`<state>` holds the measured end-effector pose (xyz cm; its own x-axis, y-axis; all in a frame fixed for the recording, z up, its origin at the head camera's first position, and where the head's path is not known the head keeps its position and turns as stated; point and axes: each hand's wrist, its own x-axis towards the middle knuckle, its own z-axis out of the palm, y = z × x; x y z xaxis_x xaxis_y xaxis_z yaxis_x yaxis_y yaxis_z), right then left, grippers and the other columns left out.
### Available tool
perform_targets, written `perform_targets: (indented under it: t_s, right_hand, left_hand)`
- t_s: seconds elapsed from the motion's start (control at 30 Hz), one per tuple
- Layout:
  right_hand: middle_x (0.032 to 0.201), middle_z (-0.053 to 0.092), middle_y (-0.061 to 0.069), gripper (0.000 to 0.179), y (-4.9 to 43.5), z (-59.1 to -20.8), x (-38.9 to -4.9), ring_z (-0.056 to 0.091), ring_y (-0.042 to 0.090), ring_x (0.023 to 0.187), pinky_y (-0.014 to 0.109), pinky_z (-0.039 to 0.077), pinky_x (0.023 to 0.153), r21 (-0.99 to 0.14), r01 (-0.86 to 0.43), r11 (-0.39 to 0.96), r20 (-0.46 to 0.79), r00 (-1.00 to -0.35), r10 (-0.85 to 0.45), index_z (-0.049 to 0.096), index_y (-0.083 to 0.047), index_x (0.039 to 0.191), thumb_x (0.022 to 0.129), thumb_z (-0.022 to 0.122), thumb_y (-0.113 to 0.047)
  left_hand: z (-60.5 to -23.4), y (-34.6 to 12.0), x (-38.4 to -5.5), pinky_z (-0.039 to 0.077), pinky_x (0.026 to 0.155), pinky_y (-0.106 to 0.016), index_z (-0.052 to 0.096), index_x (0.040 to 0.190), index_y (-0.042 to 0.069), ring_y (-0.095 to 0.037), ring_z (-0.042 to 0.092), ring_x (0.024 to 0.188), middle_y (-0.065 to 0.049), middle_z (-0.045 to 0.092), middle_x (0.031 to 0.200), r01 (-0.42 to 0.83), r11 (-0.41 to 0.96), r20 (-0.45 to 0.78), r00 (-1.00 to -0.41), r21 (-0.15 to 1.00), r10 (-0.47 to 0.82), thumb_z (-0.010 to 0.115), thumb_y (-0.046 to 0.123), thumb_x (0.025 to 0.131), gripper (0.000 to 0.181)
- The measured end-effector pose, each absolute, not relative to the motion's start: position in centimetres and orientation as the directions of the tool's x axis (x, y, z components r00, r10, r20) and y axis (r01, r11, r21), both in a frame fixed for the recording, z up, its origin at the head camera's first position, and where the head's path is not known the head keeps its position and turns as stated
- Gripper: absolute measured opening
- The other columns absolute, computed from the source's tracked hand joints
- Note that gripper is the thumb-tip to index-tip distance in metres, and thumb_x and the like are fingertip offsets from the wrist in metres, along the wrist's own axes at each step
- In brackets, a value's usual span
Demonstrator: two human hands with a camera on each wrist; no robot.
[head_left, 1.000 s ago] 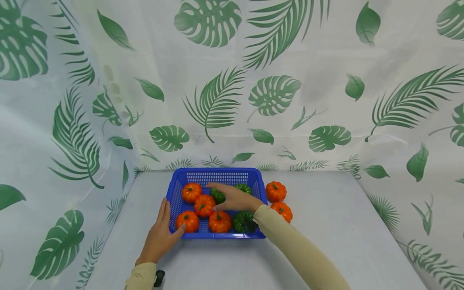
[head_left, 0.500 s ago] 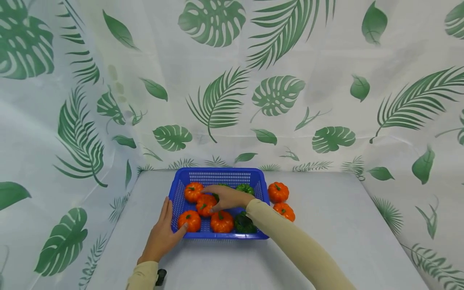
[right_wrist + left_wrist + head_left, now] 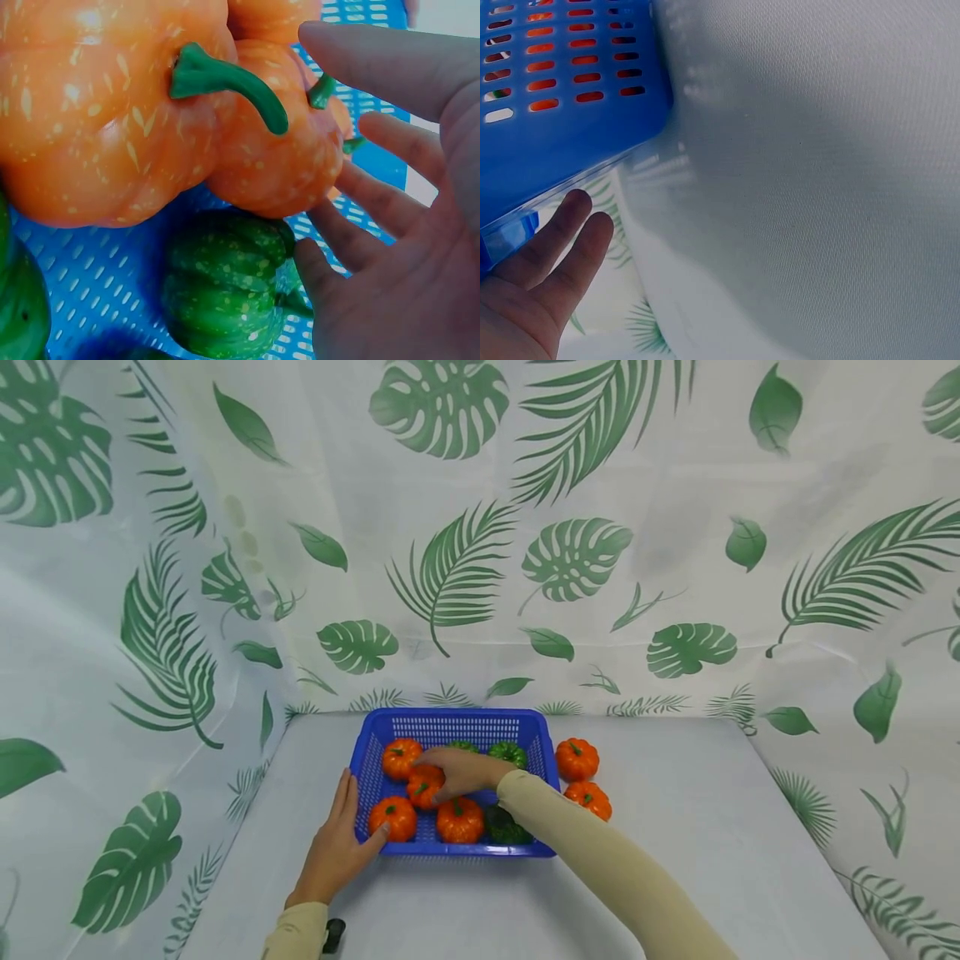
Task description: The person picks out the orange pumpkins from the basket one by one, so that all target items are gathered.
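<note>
Small orange and green pumpkins lie in a blue perforated basket [image 3: 480, 850]. My right hand [image 3: 467, 770] is over the basket, fingers spread around the far side of the middle orange pumpkin [image 3: 422, 788] and thumb on its near side. The right wrist view shows the fingertips right at this pumpkin [image 3: 274, 142], below its green stem, with the palm apart from it. A green pumpkin [image 3: 225, 285] sits close to the little finger. My left hand [image 3: 335, 852] rests at the basket's left front corner, its fingers [image 3: 581, 259] straight along the outer wall and its thumb at the rim.
Two orange pumpkins [image 3: 577, 760] stand on the white table [image 3: 675, 810] against the basket's right side. Inside, another orange pumpkin [image 3: 402, 758] is at the back left and a green one [image 3: 507, 755] at the back right. A leaf-patterned curtain [image 3: 465, 585] closes off the back.
My right hand has moved left and down, from above the green pumpkin at the basket's middle to the middle orange pumpkin. The left hand has kept its place at the basket.
</note>
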<state>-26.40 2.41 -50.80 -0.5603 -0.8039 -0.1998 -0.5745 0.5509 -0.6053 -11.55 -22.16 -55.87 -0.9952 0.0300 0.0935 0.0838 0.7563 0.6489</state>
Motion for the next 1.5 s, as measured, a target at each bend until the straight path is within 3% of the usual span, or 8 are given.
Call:
perform_targets:
  t_s: [0.33,0.63,0.93,1.23,1.5]
  right_hand:
    - [0.16,0.049,0.01,0.059,1.1,-51.0,-26.2,0.049,0.029,0.146,0.044,0.044,0.118,-0.495,-0.617,0.611,-0.253,-0.571,-0.781,0.064,-0.013,0.149,0.094,0.085,-0.017]
    - [0.138,0.054,0.009,0.058,0.6,-51.5,-26.2,0.059,0.018,0.115,0.029,0.053,0.103,-0.41,-0.722,0.558,-0.176,-0.537,-0.825,0.065,-0.012,0.146,0.092,0.087,-0.018]
    - [0.144,0.047,0.011,0.064,0.4,-52.0,-26.1,0.058,0.019,0.115,0.032,0.054,0.104,-0.424,-0.699,0.576,-0.199,-0.548,-0.812,0.06,-0.013,0.15,0.093,0.086,-0.017]
    - [0.14,0.052,0.011,0.059,0.3,-52.3,-26.1,0.061,0.017,0.111,0.027,0.054,0.102,-0.412,-0.725,0.552,-0.142,-0.547,-0.825,0.065,-0.01,0.147,0.092,0.086,-0.013]
    - [0.141,0.055,0.013,0.057,0.5,-51.4,-26.0,0.061,0.02,0.117,0.03,0.054,0.104,-0.427,-0.715,0.554,-0.119,-0.563,-0.818,0.067,-0.007,0.145,0.092,0.087,-0.015]
  left_hand:
    - [-55.8,-22.1,-11.6,0.039,0.114,-0.064,0.013,0.17,-0.003,-0.051,0.04,0.149,-0.018,0.005,0.179,0.088,0.763,0.099,-0.995,0.641,0.031,0.071,0.047,0.1,0.104]
    - [-55.8,-22.1,-11.6,0.038,0.115,-0.065,0.013,0.17,-0.002,-0.051,0.038,0.15,-0.016,0.004,0.179,0.077,0.753,0.088,-0.996,0.653,0.025,0.071,0.047,0.1,0.104]
    - [-56.0,-22.1,-11.7,0.038,0.114,-0.066,0.013,0.17,-0.001,-0.052,0.039,0.15,-0.016,0.004,0.179,0.073,0.757,0.09,-0.996,0.649,0.019,0.071,0.047,0.099,0.104]
    - [-56.0,-22.3,-11.7,0.04,0.114,-0.064,0.013,0.17,-0.001,-0.05,0.041,0.149,-0.011,0.002,0.18,0.088,0.75,0.11,-0.994,0.655,0.021,0.073,0.043,0.098,0.103]
    - [-55.9,-22.2,-11.6,0.041,0.114,-0.063,0.013,0.17,-0.001,-0.05,0.043,0.147,-0.011,0.002,0.18,0.079,0.748,0.096,-0.995,0.659,0.02,0.074,0.043,0.098,0.105]
